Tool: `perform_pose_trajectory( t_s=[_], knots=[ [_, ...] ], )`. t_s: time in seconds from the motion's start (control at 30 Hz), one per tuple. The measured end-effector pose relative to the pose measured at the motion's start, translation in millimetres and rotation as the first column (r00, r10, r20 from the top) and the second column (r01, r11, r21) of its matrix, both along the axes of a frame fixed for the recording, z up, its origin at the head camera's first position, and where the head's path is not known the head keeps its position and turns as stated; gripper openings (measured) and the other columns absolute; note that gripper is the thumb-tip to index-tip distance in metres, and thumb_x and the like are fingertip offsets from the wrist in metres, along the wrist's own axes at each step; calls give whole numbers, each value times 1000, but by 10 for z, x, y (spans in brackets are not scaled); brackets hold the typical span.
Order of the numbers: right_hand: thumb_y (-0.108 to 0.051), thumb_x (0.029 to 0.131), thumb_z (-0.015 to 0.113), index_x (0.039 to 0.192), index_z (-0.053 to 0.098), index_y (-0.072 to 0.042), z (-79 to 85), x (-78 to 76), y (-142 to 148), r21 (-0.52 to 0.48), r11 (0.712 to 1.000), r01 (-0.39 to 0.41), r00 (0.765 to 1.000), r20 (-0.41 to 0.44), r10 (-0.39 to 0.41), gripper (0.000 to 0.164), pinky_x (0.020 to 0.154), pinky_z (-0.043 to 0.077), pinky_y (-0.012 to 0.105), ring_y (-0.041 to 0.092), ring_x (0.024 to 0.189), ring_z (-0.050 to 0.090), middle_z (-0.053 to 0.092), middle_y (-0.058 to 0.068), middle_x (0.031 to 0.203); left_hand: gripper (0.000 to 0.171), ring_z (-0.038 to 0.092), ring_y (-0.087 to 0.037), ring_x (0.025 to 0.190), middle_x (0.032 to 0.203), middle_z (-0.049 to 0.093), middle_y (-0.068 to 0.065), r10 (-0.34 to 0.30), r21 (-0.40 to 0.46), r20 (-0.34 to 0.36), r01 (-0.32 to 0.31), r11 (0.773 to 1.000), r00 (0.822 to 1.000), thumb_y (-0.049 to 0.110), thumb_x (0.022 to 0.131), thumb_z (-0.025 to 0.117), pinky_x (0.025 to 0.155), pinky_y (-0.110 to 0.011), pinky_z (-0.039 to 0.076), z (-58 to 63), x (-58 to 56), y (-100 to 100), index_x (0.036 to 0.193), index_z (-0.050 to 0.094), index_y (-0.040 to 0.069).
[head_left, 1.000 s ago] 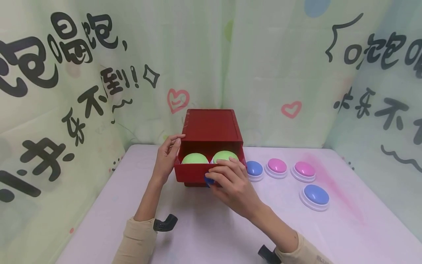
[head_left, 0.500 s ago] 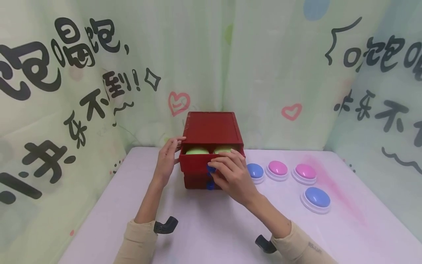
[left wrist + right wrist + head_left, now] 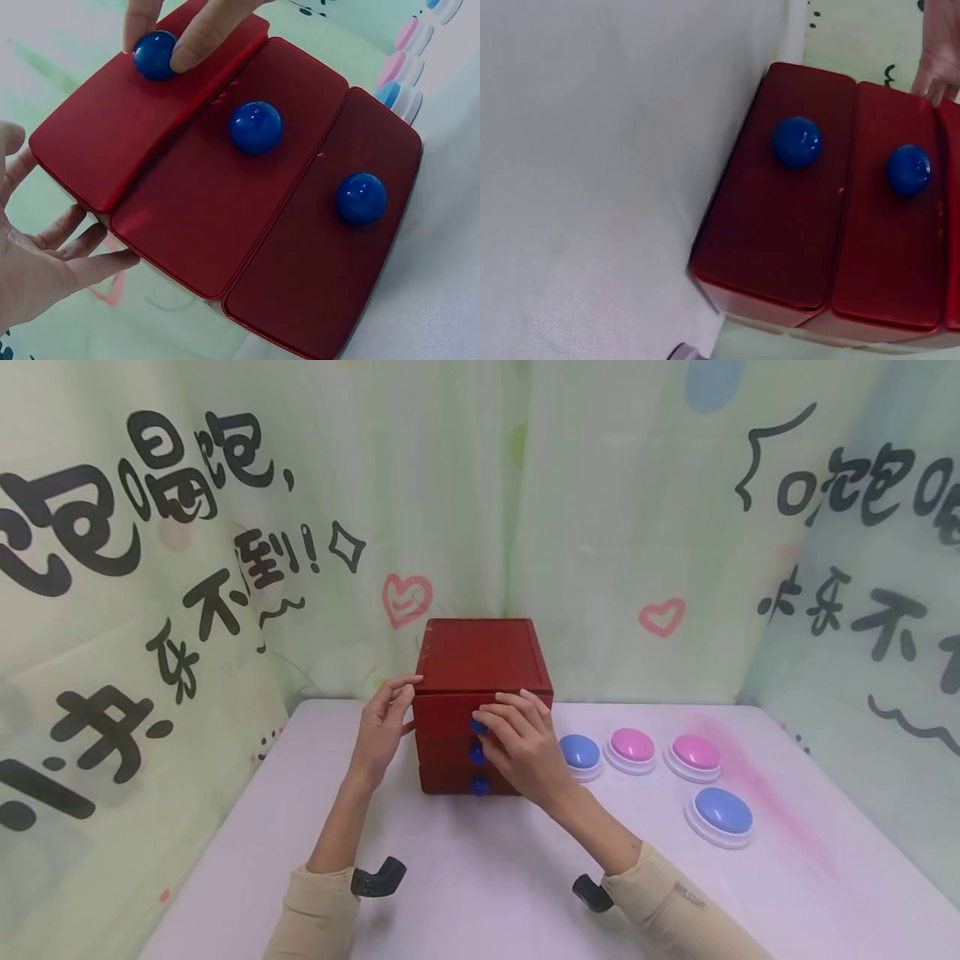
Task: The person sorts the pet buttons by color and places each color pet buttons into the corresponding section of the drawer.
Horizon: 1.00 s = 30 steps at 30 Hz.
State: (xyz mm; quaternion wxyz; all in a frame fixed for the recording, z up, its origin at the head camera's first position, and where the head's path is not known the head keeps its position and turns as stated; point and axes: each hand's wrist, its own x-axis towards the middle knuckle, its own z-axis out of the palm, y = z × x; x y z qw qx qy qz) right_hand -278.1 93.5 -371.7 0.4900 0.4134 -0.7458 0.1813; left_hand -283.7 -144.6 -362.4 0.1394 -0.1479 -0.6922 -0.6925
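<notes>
A red three-drawer box (image 3: 483, 656) stands on the table, each drawer front bearing a round blue knob. My right hand (image 3: 525, 747) pinches the top drawer's knob (image 3: 154, 56) between thumb and finger. That top drawer (image 3: 97, 127) sits pushed in, hiding the green-topped things inside. Below it, the middle knob (image 3: 256, 127) and bottom knob (image 3: 361, 199) are untouched, both drawers pushed in. Along the box's left side lies my left hand (image 3: 381, 722), fingers extended, fingertips at the top edge and side wall.
Right of the box on the white table (image 3: 450, 877) are dome-topped push buttons: a blue one (image 3: 580, 752) close to the box, two pink ones (image 3: 632, 745) (image 3: 695, 752) and another blue one (image 3: 722, 810) nearer. A patterned curtain (image 3: 600, 527) hangs behind.
The top drawer, which stood out with two green-topped round things showing, has slid back into the box under my right hand. My left hand has stayed at the box's left side.
</notes>
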Motion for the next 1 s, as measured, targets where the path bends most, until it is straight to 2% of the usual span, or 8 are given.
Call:
perform_pose_trajectory(
  t_s=[0.17,0.33,0.47,0.57,0.7,0.8,0.9,1.0],
  knots=[
    [-7,79,83,116,73,-7,-15,-86,-16,-10,1000,12,999,-41,-13,38,111,42,54,31,119,60,72,10,116,35,58,-24,124,130,56,-13,1,3,-1,-1,1000,1000,28,108,52,100,-55,53,10,2,-3,139,59,13],
    [-7,80,83,117,72,-7,-19,-122,-26,-13,1000,21,999,-31,-22,39,110,43,54,31,118,60,71,11,117,34,61,-23,116,127,55,-11,13,-5,-9,-13,1000,1000,22,106,58,92,-41,57,18,-3,-2,138,59,13],
    [-6,78,85,120,71,-6,-52,-80,-34,-29,1000,9,1000,29,-8,44,108,43,56,31,117,59,70,12,120,33,61,-23,115,128,56,-12,20,-30,-20,-21,999,1000,21,106,58,90,-36,57,1,2,0,138,59,14],
    [-6,76,88,124,69,-6,-92,-7,-45,-79,997,-20,990,136,31,52,106,43,55,30,116,58,68,11,124,33,61,-24,119,129,56,-13,19,-51,-25,-21,998,999,23,106,58,94,-40,57,-26,6,1,138,59,15],
    [-7,78,86,128,65,-6,-153,95,-68,-178,983,-44,956,277,93,54,100,48,51,28,119,57,65,11,132,34,60,-27,122,131,56,-14,24,-64,-27,-26,998,999,24,106,58,97,-48,56,-46,14,1,138,59,16],
    [-7,81,84,132,62,-6,-197,141,-81,-239,970,-35,926,357,122,54,97,52,47,29,122,55,62,11,136,34,60,-27,122,131,56,-14,30,-64,-29,-32,997,999,24,106,58,97,-47,56,-49,7,-2,138,59,16],
    [-7,83,82,134,59,-6,-232,170,-76,-293,956,-17,889,434,149,56,96,53,43,26,122,53,62,10,135,34,61,-26,121,130,56,-14,32,-60,-31,-34,998,999,24,106,59,96,-45,56,-44,0,-2,139,59,15],
    [-6,84,82,135,58,-7,-259,196,-57,-340,940,-7,846,499,186,57,97,53,45,25,122,53,62,8,132,34,61,-27,121,130,56,-14,32,-58,-30,-34,998,999,24,106,58,95,-44,57,-34,-1,-2,139,59,15]
  ],
)
